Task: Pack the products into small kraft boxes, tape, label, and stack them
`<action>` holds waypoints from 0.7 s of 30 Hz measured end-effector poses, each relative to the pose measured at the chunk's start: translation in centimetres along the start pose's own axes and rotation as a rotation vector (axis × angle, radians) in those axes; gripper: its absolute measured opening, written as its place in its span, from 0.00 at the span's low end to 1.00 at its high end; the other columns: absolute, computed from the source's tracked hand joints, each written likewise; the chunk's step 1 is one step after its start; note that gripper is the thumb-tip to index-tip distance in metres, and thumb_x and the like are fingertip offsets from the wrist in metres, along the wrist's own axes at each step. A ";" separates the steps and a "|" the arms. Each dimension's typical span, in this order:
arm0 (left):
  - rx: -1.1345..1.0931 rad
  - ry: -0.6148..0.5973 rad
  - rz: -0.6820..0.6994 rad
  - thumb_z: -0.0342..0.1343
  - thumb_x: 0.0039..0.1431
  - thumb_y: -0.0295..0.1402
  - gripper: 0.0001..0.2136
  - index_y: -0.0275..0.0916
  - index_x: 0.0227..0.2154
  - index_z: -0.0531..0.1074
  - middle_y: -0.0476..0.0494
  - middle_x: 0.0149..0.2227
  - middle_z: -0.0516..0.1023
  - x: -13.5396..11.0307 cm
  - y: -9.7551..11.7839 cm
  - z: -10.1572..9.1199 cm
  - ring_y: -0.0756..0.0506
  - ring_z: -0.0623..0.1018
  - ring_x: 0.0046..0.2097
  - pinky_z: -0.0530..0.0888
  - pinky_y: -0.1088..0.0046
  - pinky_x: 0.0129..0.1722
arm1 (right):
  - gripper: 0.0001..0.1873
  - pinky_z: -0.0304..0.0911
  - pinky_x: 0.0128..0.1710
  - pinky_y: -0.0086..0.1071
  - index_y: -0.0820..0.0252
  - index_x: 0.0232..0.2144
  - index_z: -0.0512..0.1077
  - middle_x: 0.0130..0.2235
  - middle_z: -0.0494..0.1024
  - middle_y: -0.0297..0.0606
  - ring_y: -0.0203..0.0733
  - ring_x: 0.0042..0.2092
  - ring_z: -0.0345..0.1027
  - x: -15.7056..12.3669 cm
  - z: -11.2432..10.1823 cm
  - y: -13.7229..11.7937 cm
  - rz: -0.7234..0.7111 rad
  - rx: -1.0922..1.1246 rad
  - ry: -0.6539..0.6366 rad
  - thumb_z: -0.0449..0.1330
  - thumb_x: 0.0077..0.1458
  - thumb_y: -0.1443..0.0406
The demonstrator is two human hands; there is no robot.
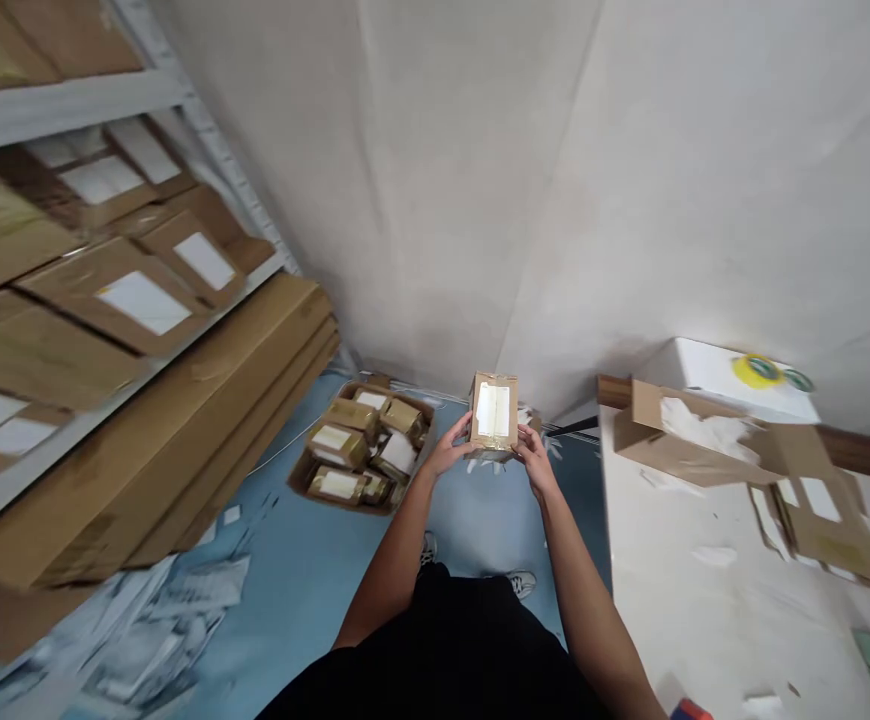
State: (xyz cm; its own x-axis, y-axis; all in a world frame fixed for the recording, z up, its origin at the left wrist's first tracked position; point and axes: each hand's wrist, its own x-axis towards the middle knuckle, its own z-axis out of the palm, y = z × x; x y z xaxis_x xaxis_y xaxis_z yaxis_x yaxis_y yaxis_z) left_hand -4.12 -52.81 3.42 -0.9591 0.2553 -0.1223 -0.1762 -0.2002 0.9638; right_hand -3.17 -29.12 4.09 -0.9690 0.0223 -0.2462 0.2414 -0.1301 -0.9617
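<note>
A small taped cardboard box (512, 422) with a white label on its top is held up in front of me between both hands. My left hand (448, 448) grips its left side, fingers pressed on the lower left edge. On the opposite side my right hand (532, 456) grips the lower right corner. The box hangs above the blue floor, in front of the wall. Left of my left hand, a large open carton (304, 478) on the floor holds several similar taped boxes, most with white labels. Some white scraps show partly behind the held box.
Shelving (67, 112) with labelled cartons stands at the left, with long flat cartons (255, 340) stacked below. Plastic bags (157, 640) lie on the floor. A white table (675, 620) at the right bears an open carton (634, 440), folded cardboard (840, 530) and tape rolls (757, 370).
</note>
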 end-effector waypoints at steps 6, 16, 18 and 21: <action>-0.067 0.238 -0.270 0.64 0.55 0.38 0.38 0.48 0.69 0.62 0.43 0.68 0.68 -7.5 -1.7 -10.3 0.32 0.70 0.66 0.69 0.54 0.63 | 0.27 0.70 0.42 0.43 0.51 0.50 0.74 0.42 0.82 0.40 0.52 0.44 0.75 0.4 11.4 6.9 0.301 -0.147 -0.123 0.65 0.44 0.56; 0.007 0.536 -0.017 0.59 0.57 0.34 0.37 0.50 0.70 0.59 0.49 0.74 0.53 -13.4 -0.1 -21.4 0.36 0.52 0.75 0.57 0.58 0.71 | 0.32 0.68 0.49 0.43 0.49 0.57 0.72 0.61 0.75 0.42 0.52 0.55 0.70 1.3 24.3 8.1 0.145 -0.142 -0.185 0.66 0.47 0.55; 0.039 0.586 0.015 0.59 0.57 0.33 0.35 0.48 0.70 0.61 0.47 0.74 0.56 -13.3 0.7 -23.0 0.37 0.54 0.74 0.57 0.58 0.71 | 0.33 0.67 0.49 0.42 0.50 0.57 0.71 0.59 0.76 0.42 0.51 0.54 0.71 1.9 25.2 7.3 0.106 -0.155 -0.174 0.66 0.47 0.54; 0.068 0.607 0.063 0.58 0.58 0.33 0.34 0.46 0.68 0.62 0.43 0.72 0.61 -13.1 1.2 -24.3 0.38 0.58 0.73 0.59 0.59 0.70 | 0.32 0.67 0.46 0.41 0.50 0.56 0.72 0.56 0.78 0.43 0.50 0.51 0.71 2.4 25.3 6.5 0.074 -0.167 -0.179 0.67 0.48 0.54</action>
State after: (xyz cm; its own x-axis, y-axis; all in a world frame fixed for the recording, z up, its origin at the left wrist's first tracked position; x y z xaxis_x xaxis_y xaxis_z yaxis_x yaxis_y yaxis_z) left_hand 2.88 -79.38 0.45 -0.9259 -0.3431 -0.1584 -0.1195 -0.1318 0.9840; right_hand -5.28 -54.95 0.26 -0.9389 -0.1592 -0.3053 0.3027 0.0408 -0.9522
